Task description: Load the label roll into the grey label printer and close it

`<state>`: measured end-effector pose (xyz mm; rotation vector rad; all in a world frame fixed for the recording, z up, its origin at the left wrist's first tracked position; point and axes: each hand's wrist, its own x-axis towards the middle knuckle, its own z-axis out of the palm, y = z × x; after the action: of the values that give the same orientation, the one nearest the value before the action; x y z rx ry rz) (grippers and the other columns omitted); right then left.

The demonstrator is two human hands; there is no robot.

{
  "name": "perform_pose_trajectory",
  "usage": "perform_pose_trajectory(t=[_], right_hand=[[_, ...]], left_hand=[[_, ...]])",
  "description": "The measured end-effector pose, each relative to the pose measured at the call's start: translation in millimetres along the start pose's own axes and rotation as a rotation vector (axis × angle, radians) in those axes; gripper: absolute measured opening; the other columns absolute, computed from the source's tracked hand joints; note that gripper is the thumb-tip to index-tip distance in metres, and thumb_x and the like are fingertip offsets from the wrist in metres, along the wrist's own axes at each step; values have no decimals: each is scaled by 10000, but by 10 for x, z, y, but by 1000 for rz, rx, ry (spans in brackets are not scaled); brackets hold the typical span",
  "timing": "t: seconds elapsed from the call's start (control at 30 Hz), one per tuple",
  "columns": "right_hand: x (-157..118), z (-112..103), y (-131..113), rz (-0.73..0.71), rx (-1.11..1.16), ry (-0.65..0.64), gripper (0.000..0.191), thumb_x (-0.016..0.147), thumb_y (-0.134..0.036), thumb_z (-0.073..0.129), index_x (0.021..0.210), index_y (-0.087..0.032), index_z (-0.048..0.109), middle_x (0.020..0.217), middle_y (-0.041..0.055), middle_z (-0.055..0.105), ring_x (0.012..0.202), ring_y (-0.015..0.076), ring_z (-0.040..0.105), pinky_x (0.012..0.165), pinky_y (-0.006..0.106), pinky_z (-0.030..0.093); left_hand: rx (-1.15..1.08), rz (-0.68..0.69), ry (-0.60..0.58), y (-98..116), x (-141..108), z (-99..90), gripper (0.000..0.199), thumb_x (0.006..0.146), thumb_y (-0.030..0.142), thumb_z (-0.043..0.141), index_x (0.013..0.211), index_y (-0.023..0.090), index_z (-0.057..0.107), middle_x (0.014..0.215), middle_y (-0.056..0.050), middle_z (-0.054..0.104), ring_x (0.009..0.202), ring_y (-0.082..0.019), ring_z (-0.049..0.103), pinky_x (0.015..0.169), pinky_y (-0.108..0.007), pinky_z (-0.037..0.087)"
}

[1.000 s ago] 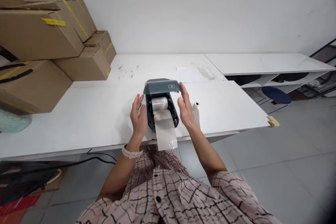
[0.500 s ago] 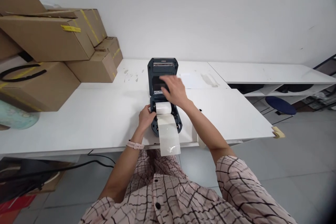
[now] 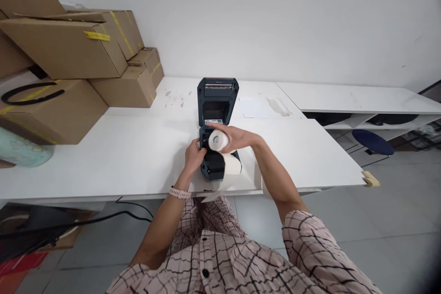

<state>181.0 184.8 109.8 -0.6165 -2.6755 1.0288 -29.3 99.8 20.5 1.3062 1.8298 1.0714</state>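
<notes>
A dark label printer [image 3: 212, 161] stands on the white table with its lid [image 3: 217, 101] raised. My right hand [image 3: 237, 138] is closed around a white label roll [image 3: 218, 140], held tilted above the printer's bay with its core end showing. From the roll a loose strip of label paper [image 3: 233, 164] curves down over the printer's right front toward the table edge. At the printer's left side, my left hand [image 3: 195, 154] grips the inner left rim beside the roll bay; its fingertips are partly hidden.
Cardboard boxes [image 3: 69, 50] are stacked on the left, with a pale green cylinder [image 3: 24, 148] in front. A paper sheet [image 3: 255, 107] lies behind and right of the printer. A blue stool [image 3: 373, 141] stands at the far right, and black cables [image 3: 103, 217] hang below the table.
My right hand has come down from in front of the lid and lifted the label roll out of the bay, turning it. The strip has swung aside. My left hand stays at the printer.
</notes>
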Motion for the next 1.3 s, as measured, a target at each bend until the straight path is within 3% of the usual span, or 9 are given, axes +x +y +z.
perform_pose_trajectory(t=[0.1,0.23,0.5,0.7,0.83,0.97,1.1,1.2,1.3], right_hand=[[-468,-245,59,-65,139,180,1085,779,-375,838,1682,-264,248,1629,155,439,1448,334,489,1164,491,459],[-823,-362,316,172,159,357,1092,732,-262,828,1675,-257,278,1504,159,537,1365,317,546,1051,436,546],[-779,-116,890,482,136,378,1086,661,-125,727,1660,-139,300,1557,239,532,1431,352,544,990,410,581],[-1550,-61,955,377,406,501,936,806,-329,799,1635,-326,364,1701,141,416,1599,284,366,1228,485,412],[-1832,227,1005,478,527,567,760,771,-434,851,1468,-290,585,1484,152,657,1389,312,611,1102,488,524],[-1708,435,976,479,540,560,641,733,-625,833,1188,-189,721,1046,129,792,952,290,749,886,472,602],[-1532,198,604,278,522,611,794,696,-833,757,1230,-248,689,1013,98,767,974,292,730,950,479,576],[-1203,-62,138,32,365,419,668,857,-714,716,1347,-264,655,1092,98,764,1023,282,727,941,456,573],[-615,-86,-190,15,78,187,497,1002,-476,631,1441,-243,608,1294,110,738,1153,275,703,1000,440,549]], left_hand=[[-27,9,11,-42,8,23,608,766,174,612,1370,109,645,707,30,543,677,-184,543,654,-299,390],[-65,8,11,-93,22,47,637,756,188,609,1386,96,634,690,39,521,651,-173,519,646,-298,388],[-100,29,25,-113,45,48,620,724,205,601,1330,94,669,646,60,461,618,-159,473,609,-284,354],[-107,33,39,-140,59,72,632,721,210,595,1336,84,666,638,65,450,610,-154,461,602,-279,354],[-131,25,28,-153,52,78,627,735,216,597,1345,86,660,650,64,451,610,-147,458,603,-274,362],[-147,15,35,-139,37,76,633,737,212,595,1354,84,654,663,61,448,619,-146,456,607,-276,364],[-162,15,35,-126,27,83,633,730,203,600,1350,85,654,669,57,456,636,-150,465,628,-282,379],[-174,11,25,-142,36,92,654,738,206,601,1379,81,636,679,55,464,645,-153,478,637,-284,388],[-174,-7,27,-165,46,88,660,740,205,601,1387,79,632,683,51,472,646,-156,485,637,-285,392]])
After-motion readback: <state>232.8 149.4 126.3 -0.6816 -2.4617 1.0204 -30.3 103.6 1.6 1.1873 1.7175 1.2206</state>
